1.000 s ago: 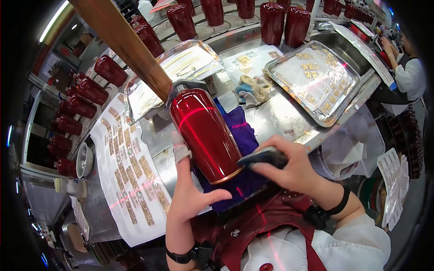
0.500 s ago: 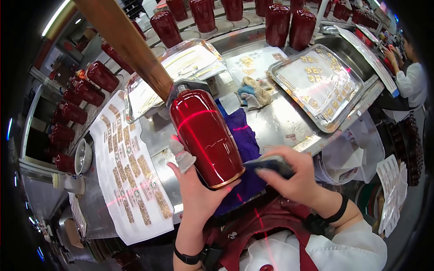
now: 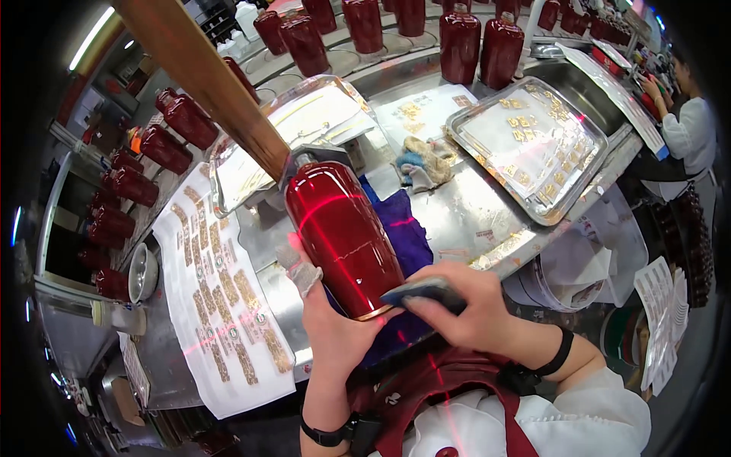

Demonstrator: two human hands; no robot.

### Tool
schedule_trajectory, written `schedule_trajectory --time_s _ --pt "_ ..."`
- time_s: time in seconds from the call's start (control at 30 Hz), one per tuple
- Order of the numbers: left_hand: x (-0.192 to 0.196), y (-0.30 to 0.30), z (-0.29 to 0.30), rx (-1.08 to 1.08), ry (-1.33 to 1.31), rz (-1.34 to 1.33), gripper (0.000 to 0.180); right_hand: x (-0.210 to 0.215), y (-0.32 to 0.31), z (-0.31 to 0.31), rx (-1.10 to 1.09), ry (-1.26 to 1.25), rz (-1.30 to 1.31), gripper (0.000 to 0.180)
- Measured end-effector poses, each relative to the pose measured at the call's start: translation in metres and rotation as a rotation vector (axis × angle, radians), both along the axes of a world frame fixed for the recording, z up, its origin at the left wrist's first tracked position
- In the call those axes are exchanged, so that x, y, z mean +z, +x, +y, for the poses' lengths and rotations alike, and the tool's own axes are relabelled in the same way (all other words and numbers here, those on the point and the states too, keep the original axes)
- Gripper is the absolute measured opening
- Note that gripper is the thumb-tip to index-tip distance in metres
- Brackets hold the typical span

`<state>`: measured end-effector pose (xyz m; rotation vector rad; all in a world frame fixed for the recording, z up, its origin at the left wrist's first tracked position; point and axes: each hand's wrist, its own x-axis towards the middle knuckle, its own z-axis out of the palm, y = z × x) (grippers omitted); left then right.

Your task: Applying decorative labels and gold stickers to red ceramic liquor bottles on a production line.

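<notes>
A glossy dark red bottle [image 3: 343, 236] lies tilted, its neck against a dark holder [image 3: 327, 145] at the end of a wooden beam. My left hand [image 3: 335, 331] cups its lower left side and base, with the thumb at the base's near edge. A light grey cloth cover [image 3: 299, 273] wraps one of its fingers. My right hand [image 3: 476, 308] grips a dark, flat, scraper-like tool [image 3: 425, 291]. The tool's tip meets the bottle's lower right edge, just above a gold band at the base. Purple cloth [image 3: 403, 221] lies under and beside the bottle.
A white sheet with gold decals [image 3: 228, 365] lies left; a metal tray of gold pieces [image 3: 487, 164] sits right. Near it is a crumpled rag [image 3: 430, 164]. Red bottles [image 3: 304, 46] stand on a curved conveyor behind. A co-worker [image 3: 689, 129] sits far right.
My right hand has moved left, bringing the tool onto the bottle's lower edge. My left hand stays on the bottle. Several bottles on the conveyor have shifted along it, the back ones rightward.
</notes>
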<state>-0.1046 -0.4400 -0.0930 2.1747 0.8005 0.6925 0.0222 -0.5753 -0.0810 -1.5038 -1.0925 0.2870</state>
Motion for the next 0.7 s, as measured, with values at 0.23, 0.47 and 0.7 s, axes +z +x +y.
schedule_trajectory --time_s 0.23,0.47,0.7 --pt "0.002 0.000 -0.002 -0.016 0.148 -0.076 0.105 0.004 0.009 -0.008 -0.050 -0.004 -0.034 0.020" --pt "-0.006 -0.012 0.007 -0.038 -0.304 -0.033 0.121 -0.024 0.030 -0.006 -0.172 -0.256 0.183 0.015" --pt "-0.001 -0.001 -0.002 -0.023 -0.013 -0.050 0.119 0.001 -0.006 0.000 0.038 -0.008 0.018 0.020"
